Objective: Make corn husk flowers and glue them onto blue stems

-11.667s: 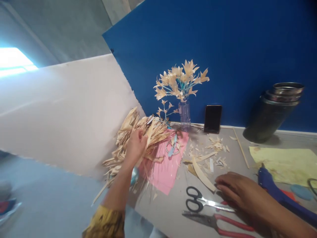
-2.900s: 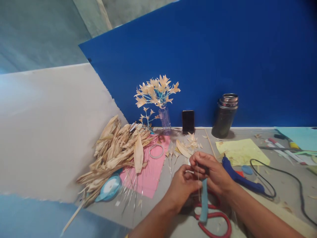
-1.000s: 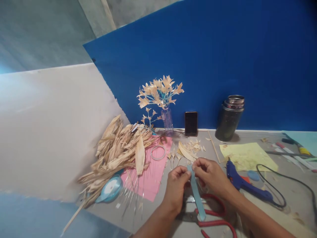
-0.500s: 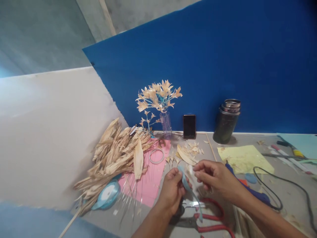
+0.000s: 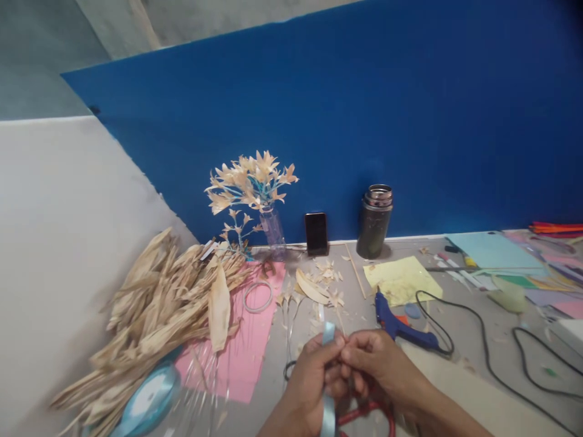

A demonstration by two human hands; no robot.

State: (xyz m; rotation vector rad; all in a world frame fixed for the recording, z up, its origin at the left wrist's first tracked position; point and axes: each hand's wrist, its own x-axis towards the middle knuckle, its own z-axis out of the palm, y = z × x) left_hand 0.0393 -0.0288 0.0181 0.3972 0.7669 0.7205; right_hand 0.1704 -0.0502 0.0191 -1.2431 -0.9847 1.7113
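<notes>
My left hand [image 5: 314, 382] and my right hand [image 5: 376, 370] meet low in the middle of the view, fingers pinched together. Between them runs a light blue ribbon strip [image 5: 328, 334], its top end sticking up above my left fingers and its tail hanging down past my wrist. Both hands pinch the ribbon, along with a thin stem I can barely make out. Red-handled scissors [image 5: 364, 413] lie on the table just under my hands.
A heap of dried corn husks [image 5: 155, 309] lies left, beside pink paper [image 5: 237, 352] and a blue ribbon spool [image 5: 146, 403]. A vase of husk flowers [image 5: 255, 188], a phone [image 5: 316, 233] and a dark flask [image 5: 374, 221] stand at the blue backboard. A blue glue gun [image 5: 396, 321] with cable lies right.
My hands have closed together on the ribbon, which now stands upright between them. My view has swung right, showing more coloured paper and pens on the right.
</notes>
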